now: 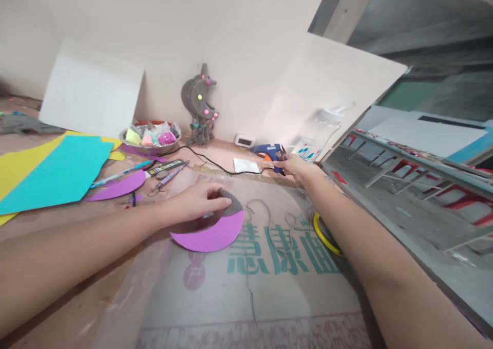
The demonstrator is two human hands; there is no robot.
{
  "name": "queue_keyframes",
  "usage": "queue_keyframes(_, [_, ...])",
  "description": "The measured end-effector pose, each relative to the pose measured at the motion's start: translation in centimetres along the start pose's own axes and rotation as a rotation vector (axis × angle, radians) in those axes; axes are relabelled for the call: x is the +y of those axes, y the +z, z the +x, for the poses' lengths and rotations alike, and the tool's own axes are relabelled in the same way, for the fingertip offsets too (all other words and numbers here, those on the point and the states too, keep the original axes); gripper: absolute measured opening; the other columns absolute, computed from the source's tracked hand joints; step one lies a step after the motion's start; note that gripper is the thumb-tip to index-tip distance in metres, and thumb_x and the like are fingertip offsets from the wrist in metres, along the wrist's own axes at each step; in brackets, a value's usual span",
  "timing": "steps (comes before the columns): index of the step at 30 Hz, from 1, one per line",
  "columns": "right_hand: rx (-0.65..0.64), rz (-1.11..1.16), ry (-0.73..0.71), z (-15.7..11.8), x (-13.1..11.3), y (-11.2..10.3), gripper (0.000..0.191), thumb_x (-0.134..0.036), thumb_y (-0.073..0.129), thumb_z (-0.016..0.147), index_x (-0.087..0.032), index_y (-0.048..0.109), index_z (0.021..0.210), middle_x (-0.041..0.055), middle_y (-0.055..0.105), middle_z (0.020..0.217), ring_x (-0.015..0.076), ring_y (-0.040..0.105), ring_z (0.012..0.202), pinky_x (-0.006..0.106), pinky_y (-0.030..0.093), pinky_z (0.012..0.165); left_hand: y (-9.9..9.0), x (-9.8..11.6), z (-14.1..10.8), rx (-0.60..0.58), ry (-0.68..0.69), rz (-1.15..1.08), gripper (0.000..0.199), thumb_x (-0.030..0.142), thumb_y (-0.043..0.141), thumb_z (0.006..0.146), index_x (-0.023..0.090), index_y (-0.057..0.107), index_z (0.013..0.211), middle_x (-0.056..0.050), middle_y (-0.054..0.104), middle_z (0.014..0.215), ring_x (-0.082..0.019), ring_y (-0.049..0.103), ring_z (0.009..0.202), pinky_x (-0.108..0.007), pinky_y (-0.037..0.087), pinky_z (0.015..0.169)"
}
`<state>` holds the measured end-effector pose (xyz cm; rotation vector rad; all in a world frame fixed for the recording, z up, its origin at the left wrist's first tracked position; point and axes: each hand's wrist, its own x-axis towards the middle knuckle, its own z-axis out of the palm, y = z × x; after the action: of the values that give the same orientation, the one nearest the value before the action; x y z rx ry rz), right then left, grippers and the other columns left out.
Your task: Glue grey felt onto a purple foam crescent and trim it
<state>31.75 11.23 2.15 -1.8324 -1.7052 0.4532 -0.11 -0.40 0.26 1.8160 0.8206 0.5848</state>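
Note:
A crescent shape, purple (215, 234) along its lower part and wrapped in grey cord (233, 204) at its upper tip, lies over the printed plastic sheet (192, 308). My left hand (206, 202) pinches it near the grey tip, thumb and fingers together. Farther back on the right, my right hand (288, 165) has its fingers around the handle of a blue glue gun (267, 149) with an orange trigger. The gun's nozzle points left, and a black cable runs from it leftward. Loose grey cord (269, 220) curls on the sheet between my arms.
Coloured paper (65, 169), pens (169, 177) and a bowl of clay packs (150, 137) are at left. A grey moon ornament (200, 102) stands by the wall. A white pad (245, 165), a clear jar (321, 130) and a yellow-rimmed roll (325, 236) are nearer the right.

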Motion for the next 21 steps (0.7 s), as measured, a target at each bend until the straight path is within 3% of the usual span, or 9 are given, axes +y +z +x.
queue_keyframes(5, [0.015, -0.023, -0.175, -1.0, 0.5, 0.4, 0.028, -0.027, 0.068, 0.074, -0.014, 0.062, 0.098, 0.0052, 0.066, 0.094, 0.0149, 0.059, 0.078, 0.029, 0.049, 0.076, -0.1, 0.2, -0.1, -0.023, -0.04, -0.019, 0.029, 0.043, 0.054, 0.086, 0.017, 0.052, 0.073, 0.004, 0.053, 0.061, -0.007, 0.046, 0.048, -0.019, 0.035, 0.044])
queue_keyframes(9, [-0.007, -0.098, -0.247, -1.2, 1.2, 1.3, 0.034, -0.023, 0.067, 0.074, -0.011, 0.063, 0.106, 0.0101, 0.068, 0.102, 0.0209, 0.062, 0.09, 0.034, 0.047, 0.086, -0.1, 0.5, -0.1, -0.029, -0.096, -0.071, 0.028, 0.041, 0.054, 0.086, 0.017, 0.05, 0.074, 0.004, 0.052, 0.06, -0.006, 0.043, 0.046, -0.018, 0.033, 0.042])
queue_keyframes(16, [-0.003, -0.24, -0.293, -2.0, 1.7, 1.5, 0.038, -0.029, 0.062, 0.081, -0.012, 0.063, 0.115, 0.0142, 0.068, 0.113, 0.0268, 0.061, 0.104, 0.04, 0.044, 0.093, 0.0, 0.8, -0.2, -0.026, -0.136, -0.075, 0.027, 0.041, 0.055, 0.085, 0.017, 0.05, 0.074, 0.005, 0.05, 0.059, -0.007, 0.043, 0.046, -0.019, 0.032, 0.042])
queue_keyframes(21, [-0.032, -0.315, -0.311, -2.2, 0.6, 0.6, 0.038, -0.032, 0.061, 0.082, -0.014, 0.066, 0.115, 0.0125, 0.071, 0.106, 0.0266, 0.065, 0.095, 0.036, 0.047, 0.085, 0.0, 0.4, -0.1, -0.013, -0.09, -0.036, 0.028, 0.043, 0.055, 0.085, 0.017, 0.051, 0.074, 0.005, 0.05, 0.06, -0.007, 0.044, 0.048, -0.02, 0.034, 0.044])
